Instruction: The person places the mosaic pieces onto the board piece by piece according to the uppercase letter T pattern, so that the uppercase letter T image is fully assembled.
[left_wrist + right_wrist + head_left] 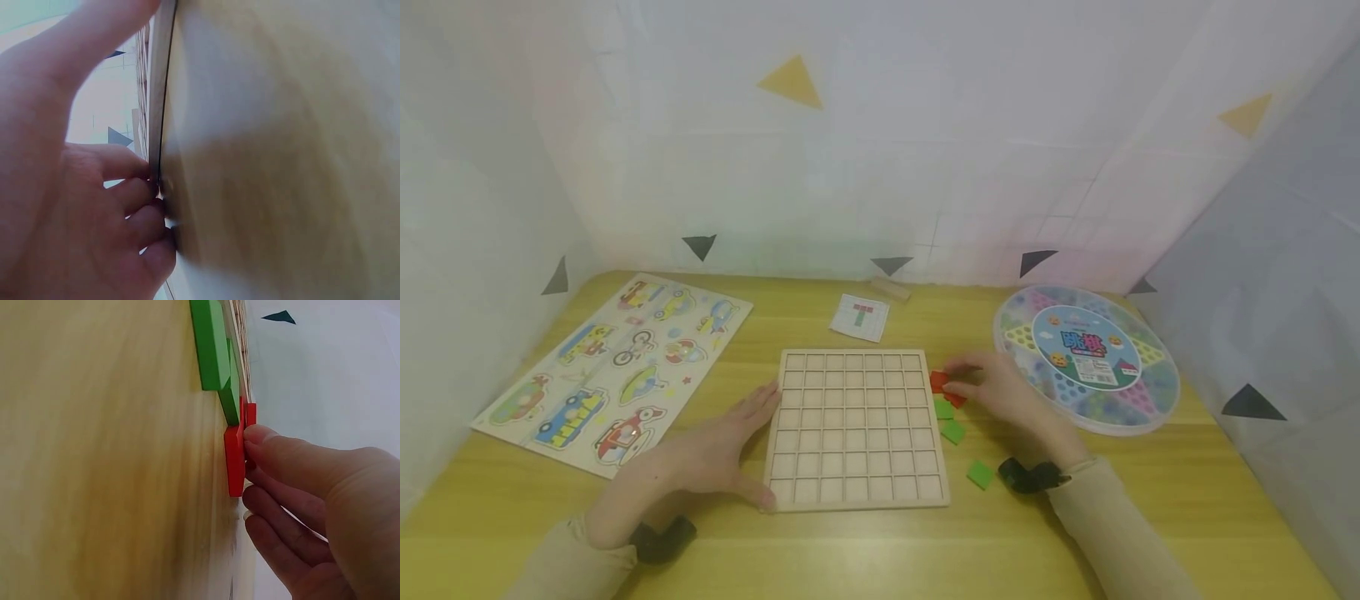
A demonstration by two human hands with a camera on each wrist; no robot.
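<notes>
A square wooden grid board (857, 429) lies flat on the table, its cells bare. Along its left edge rests my left hand (718, 446), thumb at the near corner and the other fingers farther up the side; the left wrist view shows those fingers (147, 222) touching the rim. Beyond the board's right edge, my right hand (1000, 390) pinches a red square tile (938, 382) between thumb and forefinger. Another red tile (234, 462) lies just below that grip. Nearer to me are green tiles (953, 432), one of them set apart.
Behind the board lies a paper card (860, 317) with a red and green T pattern, beside a small wooden block (891, 289). A picture puzzle board (617, 371) is at left, a round Chinese checkers box (1086, 358) at right. White sheeting (880, 175) encloses the table.
</notes>
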